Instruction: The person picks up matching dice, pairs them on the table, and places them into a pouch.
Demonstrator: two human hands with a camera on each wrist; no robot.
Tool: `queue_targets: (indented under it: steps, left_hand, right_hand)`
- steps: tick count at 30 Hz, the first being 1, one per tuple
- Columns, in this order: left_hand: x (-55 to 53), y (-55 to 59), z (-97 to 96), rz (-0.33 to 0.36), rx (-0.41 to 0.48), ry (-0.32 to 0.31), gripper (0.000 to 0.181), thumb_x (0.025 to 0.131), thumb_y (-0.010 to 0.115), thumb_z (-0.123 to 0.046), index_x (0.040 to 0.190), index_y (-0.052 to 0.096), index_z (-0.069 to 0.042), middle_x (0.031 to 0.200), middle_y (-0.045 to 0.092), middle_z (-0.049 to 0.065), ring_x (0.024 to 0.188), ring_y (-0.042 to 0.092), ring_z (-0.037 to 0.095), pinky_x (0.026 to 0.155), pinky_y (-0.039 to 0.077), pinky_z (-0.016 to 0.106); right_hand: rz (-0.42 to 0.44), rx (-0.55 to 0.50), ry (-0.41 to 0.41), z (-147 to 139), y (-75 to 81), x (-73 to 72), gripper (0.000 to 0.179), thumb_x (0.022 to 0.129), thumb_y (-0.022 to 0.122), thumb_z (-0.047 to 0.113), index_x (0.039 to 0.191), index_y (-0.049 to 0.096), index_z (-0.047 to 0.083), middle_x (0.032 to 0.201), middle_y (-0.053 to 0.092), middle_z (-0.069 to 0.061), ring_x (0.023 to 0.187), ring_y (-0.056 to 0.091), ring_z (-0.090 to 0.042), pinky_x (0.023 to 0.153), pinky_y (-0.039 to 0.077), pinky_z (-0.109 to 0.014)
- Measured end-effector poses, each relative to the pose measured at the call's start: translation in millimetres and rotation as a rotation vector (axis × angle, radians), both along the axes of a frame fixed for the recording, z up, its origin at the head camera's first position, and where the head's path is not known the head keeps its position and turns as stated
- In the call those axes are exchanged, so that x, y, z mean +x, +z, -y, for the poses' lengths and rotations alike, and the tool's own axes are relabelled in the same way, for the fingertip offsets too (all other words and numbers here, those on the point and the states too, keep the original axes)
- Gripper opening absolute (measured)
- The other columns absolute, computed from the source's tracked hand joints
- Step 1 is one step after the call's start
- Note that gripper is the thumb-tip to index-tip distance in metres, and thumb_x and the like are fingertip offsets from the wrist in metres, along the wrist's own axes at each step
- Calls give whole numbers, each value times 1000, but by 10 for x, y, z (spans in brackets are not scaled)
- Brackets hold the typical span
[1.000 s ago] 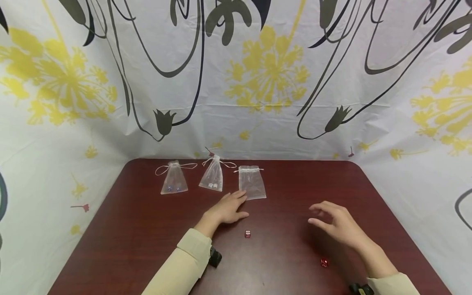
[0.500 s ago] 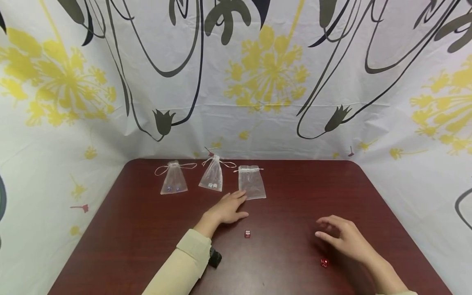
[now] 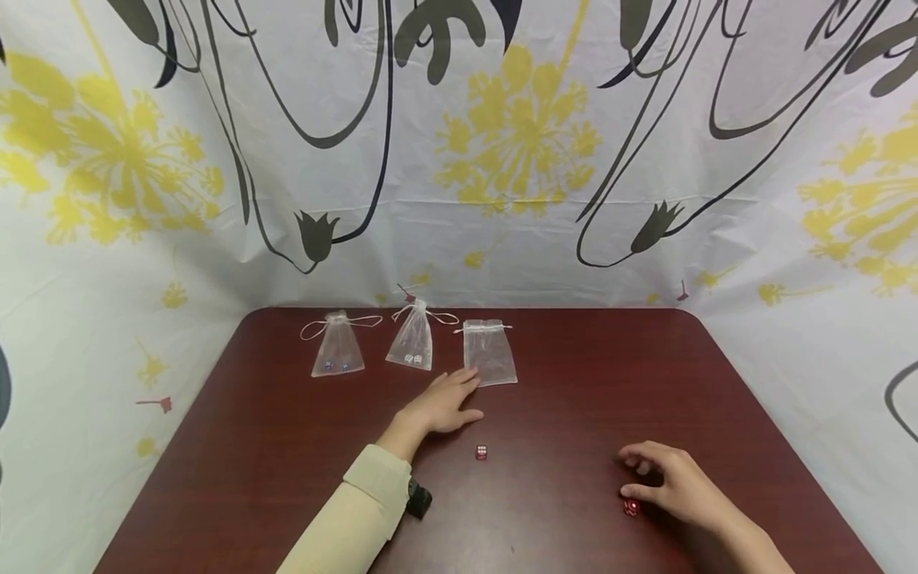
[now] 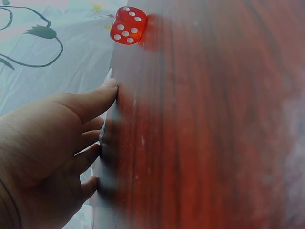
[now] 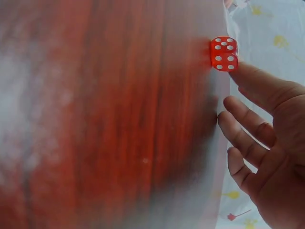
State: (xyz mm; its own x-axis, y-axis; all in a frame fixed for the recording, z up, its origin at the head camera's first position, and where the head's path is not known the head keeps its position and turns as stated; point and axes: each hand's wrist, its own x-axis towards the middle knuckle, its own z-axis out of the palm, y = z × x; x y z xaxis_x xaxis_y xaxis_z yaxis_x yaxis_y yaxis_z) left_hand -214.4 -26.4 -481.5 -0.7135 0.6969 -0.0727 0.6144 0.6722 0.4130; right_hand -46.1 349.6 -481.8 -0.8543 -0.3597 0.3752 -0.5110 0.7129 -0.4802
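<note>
My left hand [image 3: 441,405] rests on the table with its fingers spread, fingertips at the lower left corner of a flat sheer drawstring bag [image 3: 491,355]. Nothing shows inside that bag. A red die [image 3: 481,452] with white pips lies just below this hand; the left wrist view shows the die [image 4: 128,26] beyond the thumb. Over at the right, my right hand [image 3: 670,482] is low above the table, fingers loosely bent. Its thumb tip is right by a second red die [image 3: 631,507]. In the right wrist view, whether the thumb touches this die [image 5: 224,54] is unclear.
Two more sheer drawstring bags lie at the back left, cinched at the top: one bag [image 3: 339,344] with blue dice, another bag [image 3: 412,339] with white dice. The dark red table [image 3: 287,478] ends at a patterned cloth [image 3: 459,175] behind and at the sides.
My right hand has come down and toward me, bringing its thumb close to the right-hand red die. The left hand, the bags and the dice have stayed put.
</note>
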Motion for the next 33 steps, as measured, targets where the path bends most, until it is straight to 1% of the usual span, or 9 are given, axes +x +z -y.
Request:
queue_targets:
  steps: [3,5,9,12,18,22,25,29,33]
  left_hand:
    - [-1,1,10,-2,9,-2,66,100,63,-38,151,44,-2,163,31,12,151,26,28,122,19,49]
    - [7,-2,6,-5,10,-5,66,100,64,-38,151,45,-1,163,32,12,151,27,29,122,20,50]
    - [11,-1,5,-7,8,-6,66,99,65,-37,151,45,-1,162,33,12,151,28,29,122,21,50]
    - [-2,-6,6,-9,11,-1,66,99,65,-37,151,45,-1,163,33,12,151,28,29,122,20,50]
    - [-13,-27,6,-3,4,2,66,100,63,-39,152,44,-3,164,31,10,152,26,27,123,18,49]
    - [-11,-16,12,1,13,5,66,100,63,-38,152,44,-3,164,30,11,152,26,27,123,18,49]
    - [-12,-5,12,1,19,4,66,100,64,-38,151,44,-2,164,30,11,152,26,27,123,19,49]
    - [-10,-4,18,0,19,-2,66,100,63,-38,152,43,-1,164,30,12,152,26,28,122,19,50]
    - [-8,-3,23,0,25,-8,66,100,63,-38,152,43,-1,164,30,13,151,26,28,122,19,50]
  right_hand:
    - [-2,-4,-9,3,15,9,40,71,92,9,105,71,11,89,67,9,73,59,-4,62,45,-17]
    - [25,-21,-5,0,18,48,38,73,91,11,105,72,11,89,67,9,72,59,-4,60,45,-18]
    - [120,-61,65,-10,30,103,39,75,91,17,108,70,11,91,66,8,73,59,-6,58,47,-22]
    - [165,-81,114,-10,30,106,39,75,90,19,107,69,12,91,66,6,73,59,-8,58,48,-24]
    - [214,-119,128,-7,8,97,32,75,90,15,99,69,15,82,65,9,69,60,-6,55,49,-23]
    - [205,-114,116,-17,-10,82,29,74,90,10,95,70,16,78,65,12,68,61,-3,54,49,-22]
    - [183,-100,96,-2,15,67,27,75,90,10,91,69,18,78,65,15,68,61,-2,55,49,-21]
    - [167,-77,66,41,104,31,24,77,89,13,87,68,21,77,64,18,67,61,0,55,49,-19]
    - [129,-49,61,86,218,-49,25,77,89,13,85,67,22,76,63,19,66,61,1,55,48,-18]
